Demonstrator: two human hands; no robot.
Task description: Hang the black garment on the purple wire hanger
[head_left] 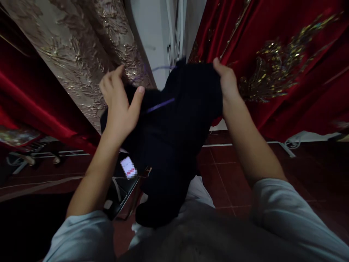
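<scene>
A dark navy or black garment [174,138] with thin purple strips [160,104] hangs in front of me and down over my lap. Its exact kind does not show. At its upper right edge, my right hand [227,85] is closed on the cloth, thumb on top and fingers behind. My left hand [118,98] is at the garment's upper left, thumb spread wide from the fingers; it looks open against the cloth. The left hand is slightly blurred.
Red curtains with gold sequins [272,69] hang at right, and a beige textured drape [73,54] at left. Below my left forearm, a lit phone [127,165] rests on a dark surface [122,191]. White metal rack feet [287,149] stand on the red tiled floor [223,182].
</scene>
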